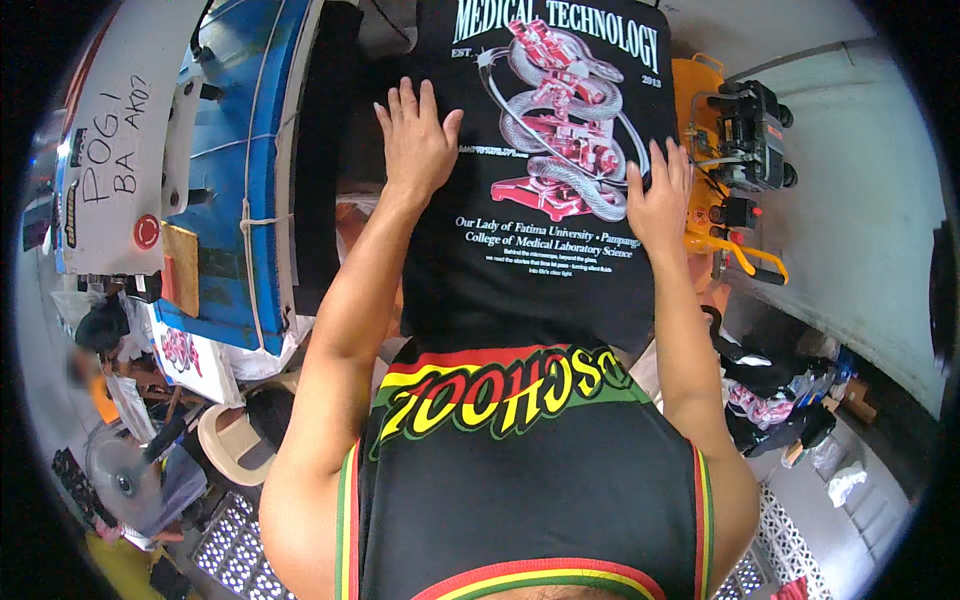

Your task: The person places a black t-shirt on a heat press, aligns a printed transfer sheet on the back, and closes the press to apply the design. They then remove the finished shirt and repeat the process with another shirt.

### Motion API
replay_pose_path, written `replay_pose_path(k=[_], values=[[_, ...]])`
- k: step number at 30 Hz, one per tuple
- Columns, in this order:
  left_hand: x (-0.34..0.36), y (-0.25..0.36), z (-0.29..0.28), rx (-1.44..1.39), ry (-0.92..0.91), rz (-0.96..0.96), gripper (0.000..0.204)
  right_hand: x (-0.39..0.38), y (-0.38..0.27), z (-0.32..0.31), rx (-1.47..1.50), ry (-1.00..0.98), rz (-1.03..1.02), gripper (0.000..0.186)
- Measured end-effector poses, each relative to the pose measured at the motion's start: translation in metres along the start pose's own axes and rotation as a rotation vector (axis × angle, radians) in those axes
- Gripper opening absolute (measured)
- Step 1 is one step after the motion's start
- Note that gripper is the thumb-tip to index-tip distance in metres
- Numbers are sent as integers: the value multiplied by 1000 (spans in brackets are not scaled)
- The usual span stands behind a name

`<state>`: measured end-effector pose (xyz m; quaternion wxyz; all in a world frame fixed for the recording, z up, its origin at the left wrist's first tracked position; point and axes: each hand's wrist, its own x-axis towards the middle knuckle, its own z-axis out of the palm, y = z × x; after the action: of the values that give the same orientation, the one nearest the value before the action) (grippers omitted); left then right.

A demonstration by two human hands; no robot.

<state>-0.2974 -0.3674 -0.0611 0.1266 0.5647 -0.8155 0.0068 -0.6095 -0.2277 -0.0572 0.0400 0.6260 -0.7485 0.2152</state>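
Observation:
A black T-shirt (540,300) is spread on a flat support ahead of me, printed with white lettering around a pink microscope-like device wound by a grey snake. My left hand (412,145) lies palm down on the dark fabric left of the print, fingers spread. My right hand (660,200) rests along the shirt’s right edge beside the print, fingers extended. Neither hand grasps anything.
At left stand a blue machine (265,170), a white panel (125,230) with a red button, a beige chair (220,445) and a fan (120,470). A blurred person (95,335) is behind them. An orange compressor (700,90) and piled fabric (760,400) are at right.

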Motion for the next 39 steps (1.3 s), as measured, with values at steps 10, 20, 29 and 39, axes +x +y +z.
replay_pose_path(k=[10,20,29,39], values=[[-85,-64,25,-734,21,-525,44,-63,-112,-6,269,-77,-167,44],[-144,-69,18,-776,-96,-577,32,-79,-188,35,119,-274,-526,57],[-173,-39,-98,-788,173,-97,17,-147,-233,19,251,-449,-625,65],[-182,-254,-252,187,721,-308,47,-208,-189,-14,24,-294,-247,78]])
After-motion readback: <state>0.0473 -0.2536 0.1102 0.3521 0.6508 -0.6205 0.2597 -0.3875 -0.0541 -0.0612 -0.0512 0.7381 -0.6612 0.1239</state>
